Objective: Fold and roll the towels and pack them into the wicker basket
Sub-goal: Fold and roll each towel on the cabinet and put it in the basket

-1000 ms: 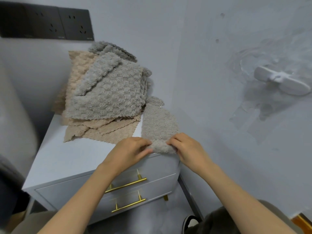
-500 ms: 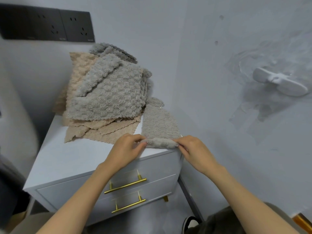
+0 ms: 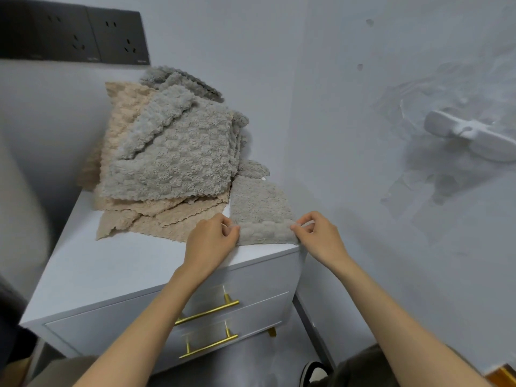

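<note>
No text can be read; marks on the wall sockets [image 3: 75, 37] are too blurred

A white cabinet [image 3: 125, 263] with gold handles [image 3: 208, 312] stands below black sockets [image 3: 72, 34] far left; a white hook [image 3: 472, 135] is on the right wall.

We reach both bare forearms forward, side by side. Our left hand [image 3: 212, 241] and right hand [image 3: 321, 237] sit knuckles up, fingers curled, each pinching one end of the rolled edge of a grey fleecy towel [image 3: 259, 208].
</note>
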`<state>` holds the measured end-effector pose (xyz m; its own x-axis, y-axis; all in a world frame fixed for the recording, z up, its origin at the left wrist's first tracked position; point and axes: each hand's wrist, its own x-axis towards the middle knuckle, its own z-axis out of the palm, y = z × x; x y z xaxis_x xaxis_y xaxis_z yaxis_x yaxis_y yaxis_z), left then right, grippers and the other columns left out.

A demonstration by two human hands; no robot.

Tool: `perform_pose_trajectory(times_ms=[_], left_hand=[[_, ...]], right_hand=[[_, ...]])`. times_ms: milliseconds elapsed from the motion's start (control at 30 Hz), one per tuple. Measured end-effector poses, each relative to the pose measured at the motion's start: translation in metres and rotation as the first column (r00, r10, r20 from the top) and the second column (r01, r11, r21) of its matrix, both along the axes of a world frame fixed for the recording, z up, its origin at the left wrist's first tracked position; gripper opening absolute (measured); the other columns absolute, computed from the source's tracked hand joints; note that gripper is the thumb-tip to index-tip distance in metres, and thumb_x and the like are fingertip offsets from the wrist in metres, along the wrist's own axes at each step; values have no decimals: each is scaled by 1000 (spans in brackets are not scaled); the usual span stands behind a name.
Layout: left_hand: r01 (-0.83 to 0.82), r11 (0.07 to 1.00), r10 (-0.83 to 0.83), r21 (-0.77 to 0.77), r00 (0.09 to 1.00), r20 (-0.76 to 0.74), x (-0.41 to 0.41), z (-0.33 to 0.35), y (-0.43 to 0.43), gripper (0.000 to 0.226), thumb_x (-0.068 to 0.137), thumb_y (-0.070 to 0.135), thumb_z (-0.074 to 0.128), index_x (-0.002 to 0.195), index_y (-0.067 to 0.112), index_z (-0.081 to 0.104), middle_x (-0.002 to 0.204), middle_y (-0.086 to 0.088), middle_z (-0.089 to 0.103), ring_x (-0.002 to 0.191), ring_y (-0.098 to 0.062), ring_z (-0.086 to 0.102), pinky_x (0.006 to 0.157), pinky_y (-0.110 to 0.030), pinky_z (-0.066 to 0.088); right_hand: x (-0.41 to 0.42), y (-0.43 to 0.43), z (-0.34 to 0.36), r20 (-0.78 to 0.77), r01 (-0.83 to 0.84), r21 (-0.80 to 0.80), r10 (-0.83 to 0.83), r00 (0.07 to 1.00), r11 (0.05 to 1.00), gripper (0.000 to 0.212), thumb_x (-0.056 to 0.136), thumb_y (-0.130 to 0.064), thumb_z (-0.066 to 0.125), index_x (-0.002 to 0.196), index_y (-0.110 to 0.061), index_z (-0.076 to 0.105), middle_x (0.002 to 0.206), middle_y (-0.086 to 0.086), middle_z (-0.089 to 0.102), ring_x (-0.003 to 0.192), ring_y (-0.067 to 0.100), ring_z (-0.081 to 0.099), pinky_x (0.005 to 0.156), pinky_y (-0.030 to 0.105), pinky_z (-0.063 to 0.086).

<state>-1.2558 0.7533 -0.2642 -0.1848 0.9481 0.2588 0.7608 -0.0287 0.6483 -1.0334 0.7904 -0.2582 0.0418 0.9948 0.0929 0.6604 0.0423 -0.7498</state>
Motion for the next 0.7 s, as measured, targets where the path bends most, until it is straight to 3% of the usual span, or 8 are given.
perform_pose_trajectory(times_ms=[100, 233, 367, 500, 600, 700], left_hand=[[8, 997, 1, 82, 995, -103, 3, -3, 2, 11, 92, 28, 52, 90, 18, 53, 70, 3, 63, 68, -17, 58, 59, -38, 49], [30, 984, 14, 177, 970, -244, 3, -4, 3, 9, 92, 26, 55, 90, 17, 53, 75, 3, 56, 77, -19, 50, 60, -34, 40], [233, 902, -84, 364, 920, -382, 5, -10, 6, 7, 87, 9, 59, 93, 12, 62, 91, -2, 59, 84, -23, 49, 69, -35, 44], [369, 867, -205, 335, 877, -434, 8, -12, 1, 20, 81, 7, 66, 99, 14, 64, 95, 0, 60, 84, -20, 51, 69, -31, 43], [393, 866, -229, 309, 862, -453, 6, -9, -1, 24, 75, 5, 74, 97, 13, 68, 91, 0, 64, 82, -19, 57, 64, -28, 46], [394, 874, -250, 283, 866, -433, 4, -8, -2, 18, 81, 15, 65, 98, 15, 71, 89, 3, 66, 81, -18, 61, 61, -29, 52]], right_hand=[[-5, 1, 0, 133, -3, 79, -7, 991, 997, 17, 86, -39, 62, 88, -26, 51, 75, -6, 66, 89, 21, 60, 77, 36, 49], [-6, 1, 0, 322, -65, 220, -10, 947, 973, 19, 88, -31, 60, 104, -23, 53, 91, -3, 59, 96, 22, 49, 74, 37, 46], [-16, -2, -3, 468, -376, 493, 126, 875, 785, 28, 82, -11, 48, 101, -23, 64, 94, -1, 56, 88, 21, 49, 65, 31, 44], [-22, -7, -8, 582, -494, 501, 146, 800, 710, 33, 81, -23, 42, 99, -25, 70, 92, -3, 61, 85, 16, 50, 62, 25, 42], [-18, -6, -15, 615, -532, 491, 158, 772, 690, 27, 79, -14, 57, 101, -20, 72, 92, -1, 65, 84, 21, 58, 63, 28, 49], [-16, -9, -17, 634, -555, 428, 200, 747, 713, 42, 69, -6, 68, 110, -16, 71, 97, -1, 67, 90, 23, 60, 69, 32, 54]])
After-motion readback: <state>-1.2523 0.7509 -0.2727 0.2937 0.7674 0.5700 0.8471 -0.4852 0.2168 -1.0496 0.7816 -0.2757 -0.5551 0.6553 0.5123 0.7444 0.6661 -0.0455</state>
